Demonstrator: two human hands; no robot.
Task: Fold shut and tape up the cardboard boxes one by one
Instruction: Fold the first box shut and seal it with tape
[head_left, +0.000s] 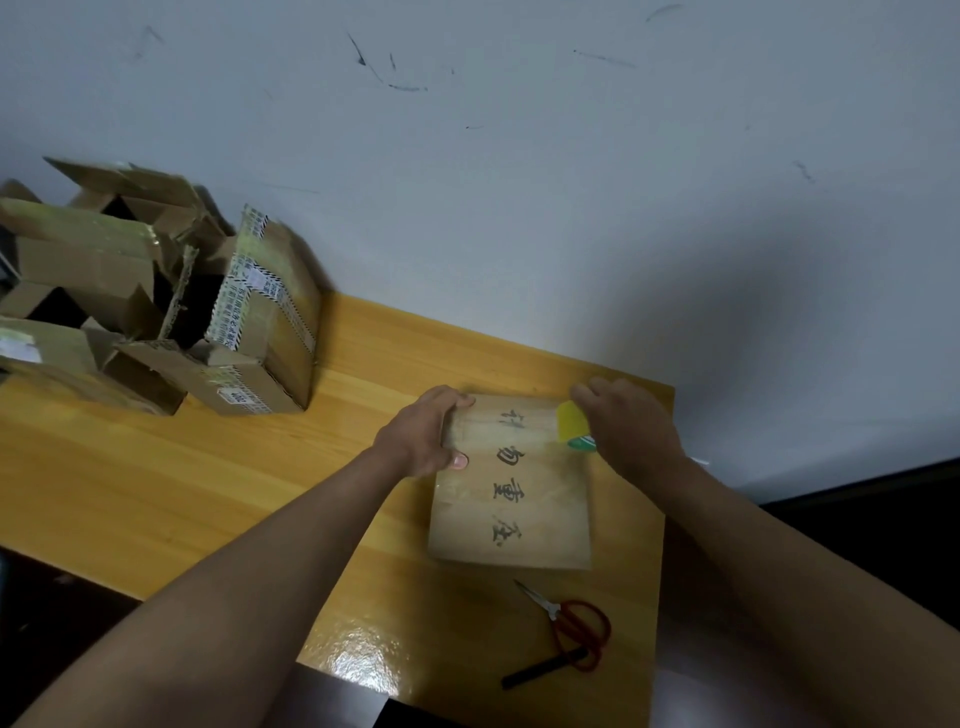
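Note:
A closed cardboard box (511, 499) with black handwritten characters and glossy tape on its top lies on the wooden table (260, 493). My left hand (431, 434) grips the box's far left edge, thumb on top. My right hand (631, 428) is at the far right corner, holding a yellow and green tape roll (574, 430) that it mostly hides.
Red-handled scissors (569, 626) lie near the front edge, beside a black pen (540, 670). A heap of open, torn cardboard boxes (145, 291) fills the table's far left against the white wall. The table's right edge runs just beyond the box.

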